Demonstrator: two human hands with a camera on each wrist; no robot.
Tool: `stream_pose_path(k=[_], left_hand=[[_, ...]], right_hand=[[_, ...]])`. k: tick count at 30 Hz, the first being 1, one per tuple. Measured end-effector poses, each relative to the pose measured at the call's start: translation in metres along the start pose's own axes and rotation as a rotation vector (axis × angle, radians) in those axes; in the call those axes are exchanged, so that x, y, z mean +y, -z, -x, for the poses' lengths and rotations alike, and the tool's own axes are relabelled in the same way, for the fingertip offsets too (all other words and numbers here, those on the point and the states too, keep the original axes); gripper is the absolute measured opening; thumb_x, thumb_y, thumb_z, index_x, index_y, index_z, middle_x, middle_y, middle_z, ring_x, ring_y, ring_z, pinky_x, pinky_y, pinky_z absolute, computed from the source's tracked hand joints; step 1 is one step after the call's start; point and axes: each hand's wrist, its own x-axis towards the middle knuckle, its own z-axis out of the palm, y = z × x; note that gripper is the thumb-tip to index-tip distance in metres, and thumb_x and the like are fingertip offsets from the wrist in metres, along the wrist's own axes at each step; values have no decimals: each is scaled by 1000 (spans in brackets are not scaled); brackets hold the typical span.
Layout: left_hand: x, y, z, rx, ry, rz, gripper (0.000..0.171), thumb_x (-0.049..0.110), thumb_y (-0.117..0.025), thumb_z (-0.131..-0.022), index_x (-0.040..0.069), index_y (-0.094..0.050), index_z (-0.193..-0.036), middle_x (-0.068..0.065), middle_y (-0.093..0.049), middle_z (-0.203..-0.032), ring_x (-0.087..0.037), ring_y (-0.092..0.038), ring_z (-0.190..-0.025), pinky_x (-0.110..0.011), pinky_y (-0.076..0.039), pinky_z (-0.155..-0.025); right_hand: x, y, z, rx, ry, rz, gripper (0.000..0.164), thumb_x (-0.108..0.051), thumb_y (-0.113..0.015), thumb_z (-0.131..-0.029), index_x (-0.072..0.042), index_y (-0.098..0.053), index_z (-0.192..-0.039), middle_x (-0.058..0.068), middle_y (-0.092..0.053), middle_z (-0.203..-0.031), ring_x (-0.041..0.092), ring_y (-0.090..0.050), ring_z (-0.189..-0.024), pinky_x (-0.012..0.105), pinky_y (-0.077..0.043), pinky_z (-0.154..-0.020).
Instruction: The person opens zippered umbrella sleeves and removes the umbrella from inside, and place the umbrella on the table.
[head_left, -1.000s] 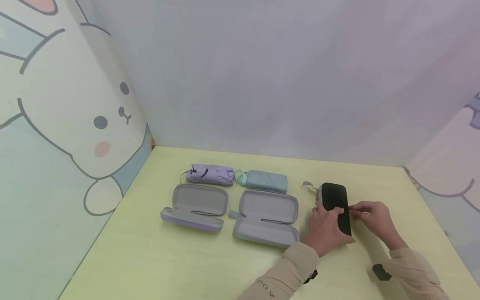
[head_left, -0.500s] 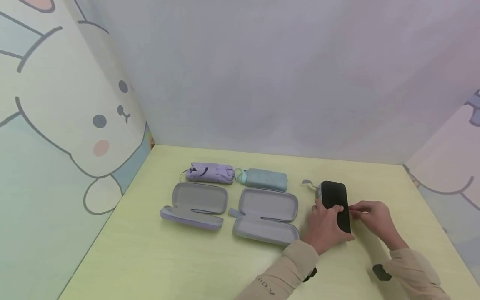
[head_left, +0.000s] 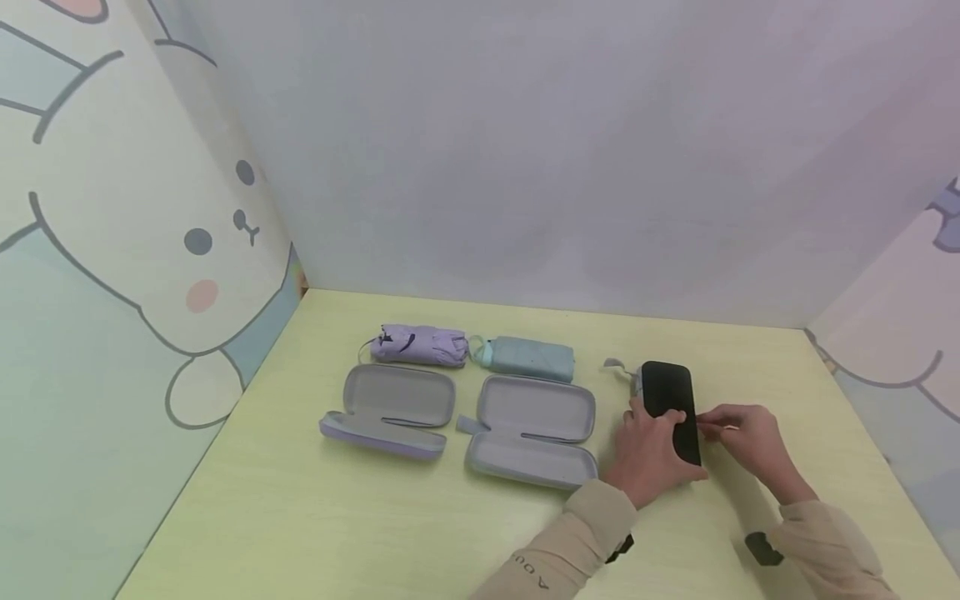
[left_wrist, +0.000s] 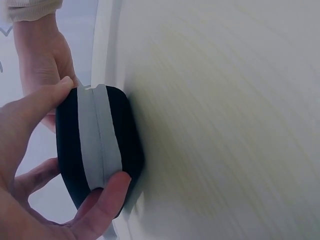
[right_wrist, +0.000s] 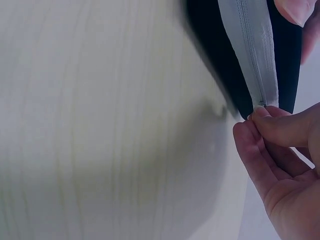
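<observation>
A black zip case (head_left: pixel 667 387) with a light grey zipper band lies at the right of the table. My left hand (head_left: pixel 648 458) grips it across the near part, thumb at the near end and fingers over its top and left side. In the left wrist view the case (left_wrist: pixel 70 135) sits between thumb and fingers, zipper band (left_wrist: pixel 97 135) along the middle. My right hand (head_left: pixel 750 437) is at the case's right side. In the right wrist view, that hand (right_wrist: pixel 290 150) pinches the zipper pull at the slider (right_wrist: pixel 263 104) between thumb and fingertip; the pull is mostly hidden.
Left of the case lie two opened grey-lined cases, one purple outside (head_left: pixel 401 396) and one grey (head_left: pixel 536 408). Behind them rest a folded purple umbrella (head_left: pixel 420 345) and a folded blue-green one (head_left: pixel 528 358). A grey strap (head_left: pixel 615 364) sticks out beyond the black case.
</observation>
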Motion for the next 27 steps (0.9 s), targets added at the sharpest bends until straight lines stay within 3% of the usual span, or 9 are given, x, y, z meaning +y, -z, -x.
stream_pose_path(k=[14, 20, 27], left_hand=[[-1, -1, -1, 13, 0, -16, 68, 63, -80, -57, 40, -60, -119, -1, -48, -108, -9, -48, -82, -19, -35, -56], [-2, 0, -2, 9, -3, -13, 69, 63, -80, -59, 39, -60, -120, -1, -49, -111, -10, -49, -86, -19, -37, -58], [0, -2, 0, 0, -1, -19, 69, 64, -79, -59, 41, -59, -121, -2, -48, -110, -9, -48, -84, -18, -35, -56]], right_hand=[[-3, -3, 8, 12, 18, -20, 10, 5, -71, -77, -2, -74, -82, 8, -70, -71, 8, -62, -56, 17, -44, -54], [-3, -5, 11, 22, 1, -33, 9, 6, -71, -77, 0, -74, -83, 9, -70, -72, 4, -61, -58, 18, -44, -52], [-2, -5, 20, 54, 36, -18, 13, 9, -73, -72, -3, -75, -78, 2, -70, -71, -2, -59, -64, 14, -44, -55]])
